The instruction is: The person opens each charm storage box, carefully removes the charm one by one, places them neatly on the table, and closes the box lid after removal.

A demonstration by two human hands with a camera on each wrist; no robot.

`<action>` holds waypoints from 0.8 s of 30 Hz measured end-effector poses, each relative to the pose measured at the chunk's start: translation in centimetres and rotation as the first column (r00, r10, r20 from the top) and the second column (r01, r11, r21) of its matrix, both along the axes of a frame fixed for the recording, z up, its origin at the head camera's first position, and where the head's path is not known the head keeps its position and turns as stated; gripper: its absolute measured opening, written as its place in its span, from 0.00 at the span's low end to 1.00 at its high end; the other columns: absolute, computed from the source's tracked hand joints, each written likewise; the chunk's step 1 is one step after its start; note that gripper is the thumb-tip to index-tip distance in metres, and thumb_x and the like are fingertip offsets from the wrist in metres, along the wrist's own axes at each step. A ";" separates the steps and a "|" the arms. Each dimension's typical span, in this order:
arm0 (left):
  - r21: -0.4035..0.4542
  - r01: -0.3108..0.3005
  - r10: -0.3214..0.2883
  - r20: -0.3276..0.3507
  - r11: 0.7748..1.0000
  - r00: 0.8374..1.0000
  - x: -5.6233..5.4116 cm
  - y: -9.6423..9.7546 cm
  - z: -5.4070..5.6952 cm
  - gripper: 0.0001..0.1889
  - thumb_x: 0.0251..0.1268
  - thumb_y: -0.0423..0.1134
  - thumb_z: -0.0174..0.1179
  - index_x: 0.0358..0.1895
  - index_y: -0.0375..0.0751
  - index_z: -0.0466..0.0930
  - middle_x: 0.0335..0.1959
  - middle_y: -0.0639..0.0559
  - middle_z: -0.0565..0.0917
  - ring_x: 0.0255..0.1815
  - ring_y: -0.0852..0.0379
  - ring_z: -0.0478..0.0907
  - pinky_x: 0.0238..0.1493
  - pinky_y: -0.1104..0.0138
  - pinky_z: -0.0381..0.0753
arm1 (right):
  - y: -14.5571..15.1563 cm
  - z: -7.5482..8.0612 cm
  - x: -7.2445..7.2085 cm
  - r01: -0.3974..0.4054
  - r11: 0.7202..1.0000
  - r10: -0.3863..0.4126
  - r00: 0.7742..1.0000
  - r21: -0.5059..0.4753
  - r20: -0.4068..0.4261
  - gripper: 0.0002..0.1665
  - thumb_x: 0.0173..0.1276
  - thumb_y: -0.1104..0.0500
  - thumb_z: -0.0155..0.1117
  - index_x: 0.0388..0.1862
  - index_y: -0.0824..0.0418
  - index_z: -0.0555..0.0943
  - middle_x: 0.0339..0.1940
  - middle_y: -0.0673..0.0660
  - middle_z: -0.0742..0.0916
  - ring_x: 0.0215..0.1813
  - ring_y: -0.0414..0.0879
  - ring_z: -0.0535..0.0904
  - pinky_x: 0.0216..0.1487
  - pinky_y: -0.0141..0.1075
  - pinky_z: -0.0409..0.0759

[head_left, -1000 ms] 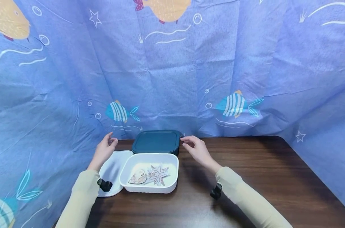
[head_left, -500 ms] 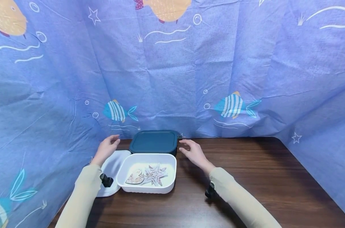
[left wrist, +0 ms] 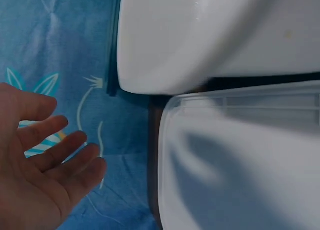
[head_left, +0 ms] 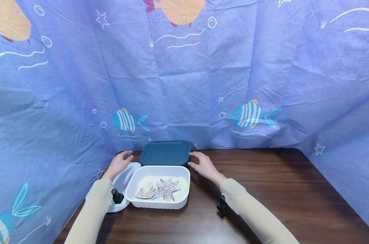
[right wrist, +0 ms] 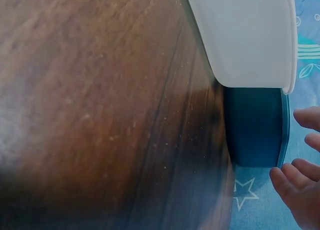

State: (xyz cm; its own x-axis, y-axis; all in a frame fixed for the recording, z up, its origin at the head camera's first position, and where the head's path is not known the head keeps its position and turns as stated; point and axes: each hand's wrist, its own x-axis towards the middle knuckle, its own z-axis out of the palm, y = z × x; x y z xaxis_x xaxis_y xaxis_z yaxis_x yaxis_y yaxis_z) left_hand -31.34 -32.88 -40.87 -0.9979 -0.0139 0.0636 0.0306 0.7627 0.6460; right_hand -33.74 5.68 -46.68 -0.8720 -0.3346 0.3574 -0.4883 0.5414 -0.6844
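Observation:
A dark blue lidded box [head_left: 166,153] stands at the back of the table, right behind a white open box [head_left: 157,204]. Inside the white box lie a patterned heart-shaped piece [head_left: 146,191] and star-shaped pieces [head_left: 167,189]. My left hand [head_left: 118,166] hovers over the far part of a white lid [head_left: 123,179], fingers loosely bent and holding nothing. My right hand [head_left: 204,166] is at the blue box's right side, its fingers spread and slightly bent. In the right wrist view, a fingertip [right wrist: 277,175] is close to the blue box's lid corner; I cannot tell whether they touch.
Brown wooden tabletop [head_left: 264,189] extends to the right and in front of the boxes. A blue fish-print cloth [head_left: 184,84] hangs behind the table and along both sides. The white lid lies left of the white box, against its side.
My right hand has moved left and slightly down, up to the blue box's side. My left hand has moved slightly right and down, toward the blue box. The boxes stay in place.

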 end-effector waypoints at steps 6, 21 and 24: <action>-0.022 0.031 -0.031 0.011 0.999 0.999 -0.6 0.1 -1.0 0.28 0.81 0.47 0.49 0.72 0.29 0.66 0.69 0.28 0.70 0.69 0.30 0.67 0.66 0.41 0.69 | -0.4 -0.1 -0.4 -0.023 0.999 0.024 1.000 0.031 -0.014 0.29 0.70 0.55 0.68 0.67 0.63 0.77 0.70 0.68 0.76 0.71 0.61 0.71 0.70 0.54 0.69; -0.090 0.127 -0.120 0.079 0.988 0.990 -1.1 1.1 -1.7 0.29 0.80 0.46 0.51 0.73 0.28 0.65 0.69 0.29 0.71 0.68 0.30 0.69 0.63 0.43 0.74 | -1.1 -0.4 -1.2 -0.021 0.991 0.022 1.000 0.130 -0.004 0.30 0.70 0.51 0.68 0.67 0.61 0.78 0.70 0.67 0.76 0.72 0.61 0.69 0.71 0.52 0.68; -0.084 0.144 -0.137 0.083 0.986 0.987 -1.0 1.2 -1.9 0.29 0.80 0.46 0.51 0.73 0.29 0.65 0.69 0.29 0.71 0.67 0.30 0.70 0.62 0.42 0.74 | -1.1 -0.6 -1.2 -0.026 0.988 0.026 1.000 0.151 0.001 0.30 0.70 0.50 0.69 0.68 0.60 0.78 0.70 0.67 0.76 0.74 0.61 0.68 0.72 0.52 0.66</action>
State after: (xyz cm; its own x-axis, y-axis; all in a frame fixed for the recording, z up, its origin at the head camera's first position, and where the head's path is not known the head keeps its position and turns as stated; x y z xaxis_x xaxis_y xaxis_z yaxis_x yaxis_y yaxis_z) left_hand -32.34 -31.67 -42.75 -0.9915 0.1288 -0.0181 0.0944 0.8090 0.5802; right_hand -34.95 4.55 -47.26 -0.8621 -0.4071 0.3019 -0.5040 0.6259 -0.5951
